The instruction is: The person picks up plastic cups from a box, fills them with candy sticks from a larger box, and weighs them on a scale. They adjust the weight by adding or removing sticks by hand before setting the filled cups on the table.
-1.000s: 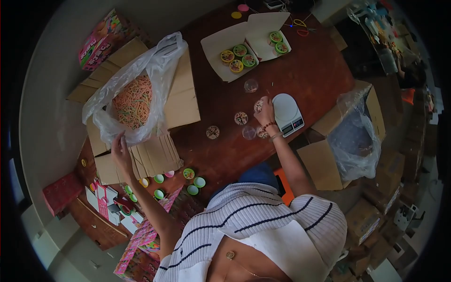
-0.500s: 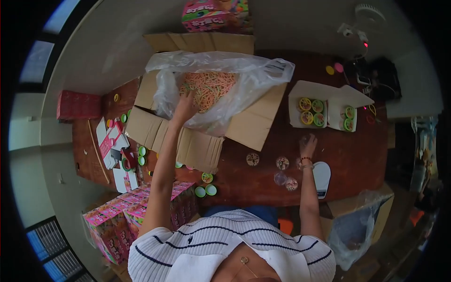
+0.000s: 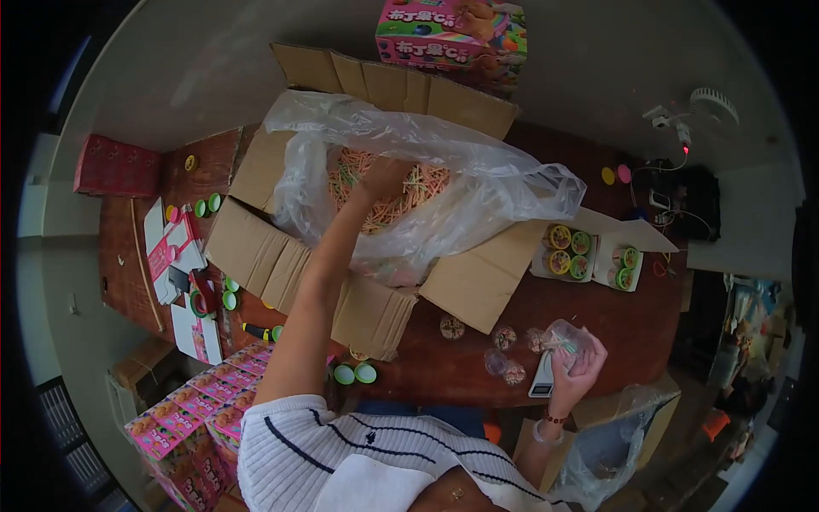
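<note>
My left hand reaches into a cardboard box lined with a clear plastic bag. It rests among many thin orange and green sticks, and its fingertips are hidden there. On the right, my right hand has its fingers wrapped round a clear plastic jar, which is tilted and shows some sticks inside. The jar is above a small white scale. Beside it stand several filled clear jars and an empty-looking clear one.
An open white carton holds jars with yellow and green lids. Green lids lie near the front edge. Pink printed boxes are stacked at the lower left, another pink box behind. A plastic-lined box stands lower right.
My left hand has gone deeper into the sticks. My right hand has lifted the jar and brought it nearer, over the scale. The camera view has turned and shifted.
</note>
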The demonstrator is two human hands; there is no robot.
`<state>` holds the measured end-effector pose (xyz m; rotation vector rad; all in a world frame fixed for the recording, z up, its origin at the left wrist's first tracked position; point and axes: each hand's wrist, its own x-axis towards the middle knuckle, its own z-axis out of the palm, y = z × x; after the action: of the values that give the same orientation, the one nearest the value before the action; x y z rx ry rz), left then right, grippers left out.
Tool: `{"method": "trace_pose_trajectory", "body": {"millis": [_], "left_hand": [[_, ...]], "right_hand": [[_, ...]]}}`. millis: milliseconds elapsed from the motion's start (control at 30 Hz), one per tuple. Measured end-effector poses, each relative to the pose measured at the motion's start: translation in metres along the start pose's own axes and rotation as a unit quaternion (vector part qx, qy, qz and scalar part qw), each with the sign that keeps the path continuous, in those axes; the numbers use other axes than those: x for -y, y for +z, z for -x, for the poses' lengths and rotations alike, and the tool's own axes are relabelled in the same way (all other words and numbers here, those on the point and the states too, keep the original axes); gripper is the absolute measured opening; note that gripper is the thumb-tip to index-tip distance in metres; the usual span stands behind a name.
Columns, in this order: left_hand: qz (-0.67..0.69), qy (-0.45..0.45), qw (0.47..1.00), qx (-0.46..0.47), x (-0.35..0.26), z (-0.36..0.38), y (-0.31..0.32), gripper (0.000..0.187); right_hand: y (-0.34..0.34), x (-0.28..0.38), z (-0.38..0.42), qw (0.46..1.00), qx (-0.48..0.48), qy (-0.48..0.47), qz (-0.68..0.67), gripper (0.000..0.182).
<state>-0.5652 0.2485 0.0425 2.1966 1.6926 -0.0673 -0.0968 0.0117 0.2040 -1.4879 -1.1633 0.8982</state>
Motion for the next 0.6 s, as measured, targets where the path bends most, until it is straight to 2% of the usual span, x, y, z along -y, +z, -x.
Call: {"method": "trace_pose_trajectory", "body": {"millis": [67, 100, 200, 233, 300, 333, 400, 433, 467, 533, 600], "left_hand": [[0.044, 0.079, 0.976, -0.2, 0.0, 0.017, 0.003, 0.074], [0.045, 0.078, 0.975, -0.203, 0.0, 0.024, 0.003, 0.074], [0.175, 0.06, 0.937, -0.295, 0.004, 0.042, 0.007, 0.077], [0.172, 0.057, 0.937, -0.297, 0.002, 0.051, -0.001, 0.077], [0.345, -0.022, 0.903, -0.254, -0.015, 0.074, -0.024, 0.074], [0.432, -0.044, 0.868, -0.24, -0.019, 0.082, -0.03, 0.057], [0.556, -0.116, 0.807, -0.163, -0.01, 0.086, -0.021, 0.036], [0.615, -0.128, 0.749, -0.212, -0.02, 0.095, -0.024, 0.026], [0.613, -0.127, 0.749, -0.216, -0.017, 0.101, -0.026, 0.026], [0.702, -0.246, 0.657, -0.122, -0.011, 0.107, -0.028, 0.028], [0.674, -0.271, 0.673, -0.137, -0.033, 0.112, -0.056, 0.028]], "right_hand": [[0.041, 0.043, -0.008, 0.996, 0.088, -0.024, -0.02, 0.071], [0.062, 0.054, -0.012, 0.989, 0.137, -0.025, -0.053, 0.072], [0.148, 0.068, -0.028, 0.961, 0.243, -0.035, -0.127, 0.072], [0.177, 0.063, -0.033, 0.954, 0.269, -0.022, -0.133, 0.071], [0.234, 0.062, -0.039, 0.933, 0.285, 0.083, -0.202, 0.068], [0.261, 0.044, -0.046, 0.94, 0.288, 0.076, -0.167, 0.066], [0.301, 0.013, -0.06, 0.945, 0.293, 0.065, -0.134, 0.064], [0.316, 0.004, -0.065, 0.943, 0.309, 0.059, -0.103, 0.062], [0.329, -0.004, -0.069, 0.941, 0.325, 0.053, -0.071, 0.061], [0.348, -0.029, -0.075, 0.945, 0.324, 0.021, -0.047, 0.06], [0.366, -0.058, -0.082, 0.948, 0.317, -0.008, -0.021, 0.058]]}}
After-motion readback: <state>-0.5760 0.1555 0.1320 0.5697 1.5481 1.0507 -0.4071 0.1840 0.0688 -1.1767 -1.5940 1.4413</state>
